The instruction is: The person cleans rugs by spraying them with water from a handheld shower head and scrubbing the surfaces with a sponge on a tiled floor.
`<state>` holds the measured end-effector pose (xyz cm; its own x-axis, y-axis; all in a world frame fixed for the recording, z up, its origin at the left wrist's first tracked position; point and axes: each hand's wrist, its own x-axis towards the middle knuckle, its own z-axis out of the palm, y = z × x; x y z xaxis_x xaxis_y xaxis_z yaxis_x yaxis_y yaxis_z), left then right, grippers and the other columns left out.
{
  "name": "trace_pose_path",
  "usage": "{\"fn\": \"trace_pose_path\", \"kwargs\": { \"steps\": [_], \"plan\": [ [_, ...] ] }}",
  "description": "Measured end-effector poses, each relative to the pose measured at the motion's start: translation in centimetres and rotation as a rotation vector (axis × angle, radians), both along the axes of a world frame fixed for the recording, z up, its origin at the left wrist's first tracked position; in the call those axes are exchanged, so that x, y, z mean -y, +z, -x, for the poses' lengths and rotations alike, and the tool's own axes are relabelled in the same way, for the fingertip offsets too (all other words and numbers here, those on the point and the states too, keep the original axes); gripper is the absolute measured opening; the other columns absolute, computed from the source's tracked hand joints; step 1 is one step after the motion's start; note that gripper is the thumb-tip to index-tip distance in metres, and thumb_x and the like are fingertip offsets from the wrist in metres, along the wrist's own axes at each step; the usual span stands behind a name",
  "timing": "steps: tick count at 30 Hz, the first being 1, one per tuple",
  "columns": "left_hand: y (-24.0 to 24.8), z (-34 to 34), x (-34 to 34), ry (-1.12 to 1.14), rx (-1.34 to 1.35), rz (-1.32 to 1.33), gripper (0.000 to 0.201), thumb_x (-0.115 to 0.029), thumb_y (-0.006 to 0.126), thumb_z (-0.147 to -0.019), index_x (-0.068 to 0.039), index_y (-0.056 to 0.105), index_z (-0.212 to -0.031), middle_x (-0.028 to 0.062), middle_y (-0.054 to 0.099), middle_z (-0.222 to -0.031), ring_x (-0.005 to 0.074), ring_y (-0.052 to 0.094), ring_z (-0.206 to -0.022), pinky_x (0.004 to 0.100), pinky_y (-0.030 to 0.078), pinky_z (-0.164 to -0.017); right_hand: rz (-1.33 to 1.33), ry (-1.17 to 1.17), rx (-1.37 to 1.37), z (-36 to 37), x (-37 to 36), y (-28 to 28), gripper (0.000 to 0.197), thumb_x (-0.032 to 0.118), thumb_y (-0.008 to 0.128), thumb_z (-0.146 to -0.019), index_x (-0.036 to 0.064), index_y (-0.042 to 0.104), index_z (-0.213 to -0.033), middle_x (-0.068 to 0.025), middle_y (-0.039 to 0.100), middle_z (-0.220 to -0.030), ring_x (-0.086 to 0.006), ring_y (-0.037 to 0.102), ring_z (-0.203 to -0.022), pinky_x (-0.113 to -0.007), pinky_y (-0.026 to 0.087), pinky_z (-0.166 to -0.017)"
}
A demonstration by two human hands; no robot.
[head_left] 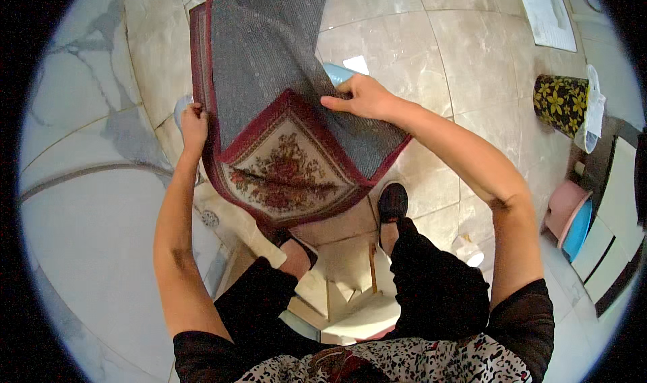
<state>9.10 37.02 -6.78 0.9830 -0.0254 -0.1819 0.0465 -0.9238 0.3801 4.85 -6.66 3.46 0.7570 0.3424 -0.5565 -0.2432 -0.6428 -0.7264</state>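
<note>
Two-handed grip (195, 125) (369, 98), rug (269, 59) lengthwise ahead

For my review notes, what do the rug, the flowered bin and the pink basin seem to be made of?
Rug: woven textile with a matte finish, judging by its patterned front; the grey textured underside could be coarse fabric or rubbery backing.
Flowered bin: probably printed plastic, as it holds a rigid shape; coated card is possible.
Pink basin: smooth-looking, likely plastic, given its even colour.
</note>
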Motion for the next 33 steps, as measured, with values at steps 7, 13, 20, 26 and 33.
{"fn": "trace_pose_path", "kwargs": {
  "steps": [7, 13, 20, 26, 33],
  "plan": [
    [-3.5, -0.7, -0.7, 0.384, 0.389, 0.021, 0.029, -0.012, 0.052, -0.078, -0.002, 0.057, -0.105, 0.0207, 0.058, -0.098, 0.0345, 0.053, -0.092, 0.0400, 0.041, -0.083, -0.288, -0.263, -0.561, -2.7, 5.4, -6.3, 0.029, 0.016, 0.047, -0.089, -0.0058, 0.060, -0.102, -0.0101, 0.064, -0.087, -0.0173, 0.059, -0.073, -0.030, 0.048, -0.062],
    [-4.8, 5.1, -8.7, 0.465, 0.094, -0.414, 0.029, -0.013, 0.059, -0.071, -0.001, 0.060, -0.098, 0.0184, 0.061, -0.093, 0.0331, 0.057, -0.086, 0.0393, 0.046, -0.079, 0.409, 0.178, 0.327, -4.8, 4.3, -6.8, 0.025, 0.006, 0.045, -0.082, 0.0040, 0.059, -0.102, -0.0214, 0.061, -0.097, -0.0321, 0.061, -0.086, -0.039, 0.048, -0.074],
    [-3.6, 5.8, -7.8, 0.423, 0.092, 0.305, 0.047, -0.042, 0.065, -0.078, 0.003, 0.055, -0.087, 0.0103, 0.058, -0.073, 0.0230, 0.057, -0.069, 0.0354, 0.045, -0.065, 0.177, 0.283, 0.531, -5.9, 5.1, -9.5, 0.029, 0.009, 0.049, -0.078, 0.0043, 0.058, -0.105, -0.0229, 0.061, -0.099, -0.0374, 0.059, -0.089, -0.042, 0.047, -0.076],
    [-0.5, 4.4, -4.2, 0.511, -0.030, -0.186, 0.067, -0.061, 0.061, -0.073, 0.005, 0.056, -0.081, 0.0193, 0.058, -0.067, 0.0360, 0.057, -0.067, 0.0422, 0.044, -0.064, 0.159, 0.246, 0.191, -5.3, 5.6, -11.0, 0.022, 0.018, 0.057, -0.077, -0.0004, 0.066, -0.083, -0.0234, 0.063, -0.083, -0.0338, 0.063, -0.076, -0.040, 0.047, -0.070],
    [6.5, 2.1, 0.0, 0.515, -0.051, 0.513, 0.043, -0.041, 0.073, -0.073, -0.002, 0.056, -0.073, 0.0001, 0.046, -0.053, 0.0098, 0.043, -0.043, 0.0266, 0.034, -0.040, 0.113, -0.842, 0.135, -1.3, 6.5, -9.8, 0.034, 0.032, 0.060, -0.082, -0.0012, 0.065, -0.079, -0.0195, 0.062, -0.074, -0.0328, 0.060, -0.068, -0.040, 0.045, -0.065]
  ]
}}
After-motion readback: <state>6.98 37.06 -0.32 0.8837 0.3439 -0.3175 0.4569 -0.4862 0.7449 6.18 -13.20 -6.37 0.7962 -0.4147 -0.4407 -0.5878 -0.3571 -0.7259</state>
